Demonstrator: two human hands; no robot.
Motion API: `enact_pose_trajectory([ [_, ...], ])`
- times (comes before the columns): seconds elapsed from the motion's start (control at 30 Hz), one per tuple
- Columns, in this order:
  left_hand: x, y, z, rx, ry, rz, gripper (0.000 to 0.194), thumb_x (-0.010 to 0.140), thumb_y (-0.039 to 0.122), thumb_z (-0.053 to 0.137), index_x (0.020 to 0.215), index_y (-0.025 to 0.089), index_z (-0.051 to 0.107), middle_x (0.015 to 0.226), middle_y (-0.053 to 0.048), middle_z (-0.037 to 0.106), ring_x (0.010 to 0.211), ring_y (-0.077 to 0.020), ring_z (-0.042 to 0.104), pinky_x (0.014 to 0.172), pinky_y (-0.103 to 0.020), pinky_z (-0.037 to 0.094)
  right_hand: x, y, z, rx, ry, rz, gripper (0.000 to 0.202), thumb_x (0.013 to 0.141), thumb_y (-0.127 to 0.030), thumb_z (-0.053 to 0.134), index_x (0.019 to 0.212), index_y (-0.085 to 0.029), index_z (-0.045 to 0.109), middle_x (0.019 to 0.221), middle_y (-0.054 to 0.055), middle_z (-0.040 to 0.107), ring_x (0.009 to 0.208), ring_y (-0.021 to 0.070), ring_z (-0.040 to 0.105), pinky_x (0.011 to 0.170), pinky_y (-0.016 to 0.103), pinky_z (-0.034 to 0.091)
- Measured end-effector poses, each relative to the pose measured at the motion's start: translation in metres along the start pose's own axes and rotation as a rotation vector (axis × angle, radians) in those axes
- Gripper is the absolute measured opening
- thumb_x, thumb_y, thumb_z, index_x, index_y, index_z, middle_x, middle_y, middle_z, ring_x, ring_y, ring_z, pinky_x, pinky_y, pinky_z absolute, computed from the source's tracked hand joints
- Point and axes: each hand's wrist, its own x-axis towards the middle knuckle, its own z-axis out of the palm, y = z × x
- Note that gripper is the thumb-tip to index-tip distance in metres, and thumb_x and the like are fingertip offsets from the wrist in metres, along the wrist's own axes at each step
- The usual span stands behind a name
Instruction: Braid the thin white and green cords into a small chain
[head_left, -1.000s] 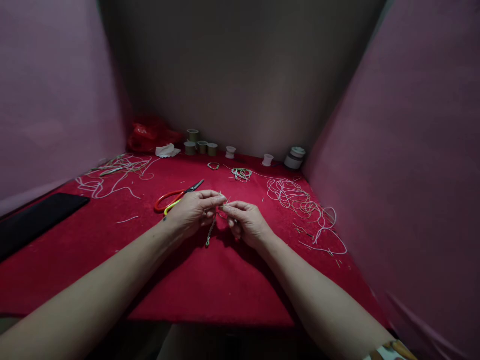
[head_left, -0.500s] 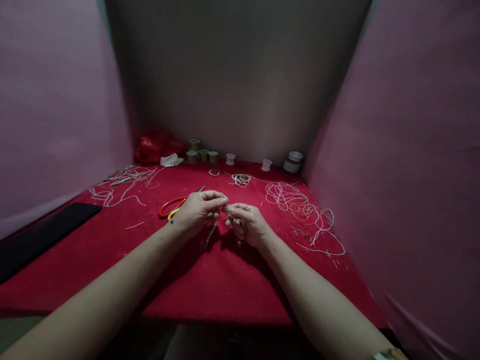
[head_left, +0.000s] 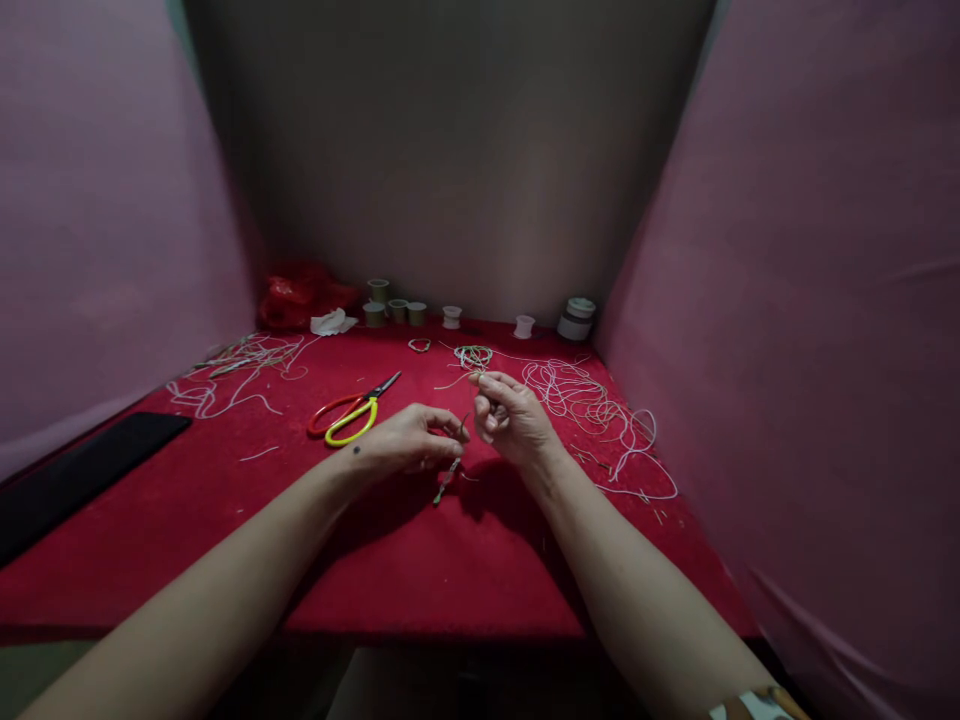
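Head view: two bare hands are seen above a red-covered tabletop [head_left: 450, 580], held just beside each other and not clasped together. By the left hand [head_left: 416, 440], one braided cord [head_left: 446, 484] is pinched between thumb and fingers, its green-tipped end hanging below them toward the cloth, near the middle of the tabletop. By the right hand [head_left: 516, 418], raised slightly higher, one thin strand [head_left: 454, 384] is gripped at the fingertips, with a loose end trailed leftward; whether it is joined to the braid cannot be told.

One pair of scissors [head_left: 351, 421], with one red and one yellow handle, is laid beyond the left wrist. One flat black object [head_left: 90, 480] is placed at the left edge. Two tangles of cord are spread out, a left tangle [head_left: 247, 358] and a right tangle [head_left: 581, 395]. Between them, one small cord ring [head_left: 419, 345] and one coiled bundle [head_left: 472, 356] are set down. Along the back, one red plastic bag [head_left: 300, 298], one crumpled white tissue [head_left: 332, 322], four green spools [head_left: 374, 315], two pale spools [head_left: 524, 327] and one lidded jar [head_left: 576, 322] are lined up.
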Motion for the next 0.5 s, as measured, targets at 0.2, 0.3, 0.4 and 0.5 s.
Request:
enact_pose_trajectory([
  [0.2,0.000,-0.001,0.002,0.045,0.057,0.036,0.012,0.063,0.029,0.073,0.062,0.017,0.071,0.043,0.002,0.054,0.037,-0.0093,0.041,0.039,-0.019,0.026,0.000,-0.005,0.002,0.008,0.045,-0.007,0.013,0.074,-0.026,0.075,0.082,-0.017,0.070,0.050,-0.006,0.060,0.033,0.0054,0.043,0.033,0.018,0.032],
  [0.3,-0.002,0.009,-0.013,0.050,0.183,0.105,0.008,0.066,0.024,0.072,0.071,0.018,0.074,0.046,0.002,0.059,0.037,-0.0078,0.042,0.039,-0.018,0.030,0.000,-0.006,0.001,-0.001,0.054,0.007,0.014,0.074,-0.028,0.076,0.082,-0.018,0.070,0.049,-0.007,0.060,0.034,0.0052,0.043,0.034,0.019,0.032],
  [0.4,0.000,0.022,-0.026,0.075,0.272,0.165,0.005,0.069,0.018,0.071,0.072,0.016,0.074,0.043,0.000,0.060,0.031,-0.0090,0.043,0.035,-0.019,0.032,0.001,-0.006,-0.001,0.007,0.057,0.012,0.011,0.076,-0.026,0.075,0.082,-0.017,0.070,0.049,-0.007,0.059,0.034,0.0050,0.043,0.035,0.019,0.032],
  [0.5,0.005,0.031,-0.030,0.013,0.308,0.162,0.004,0.072,0.013,0.069,0.068,0.015,0.071,0.046,-0.003,0.063,0.031,-0.0114,0.048,0.034,-0.021,0.037,0.002,-0.006,-0.004,0.034,0.054,0.004,0.005,0.080,-0.022,0.070,0.082,-0.017,0.070,0.049,-0.006,0.059,0.035,0.0052,0.042,0.036,0.018,0.031],
])
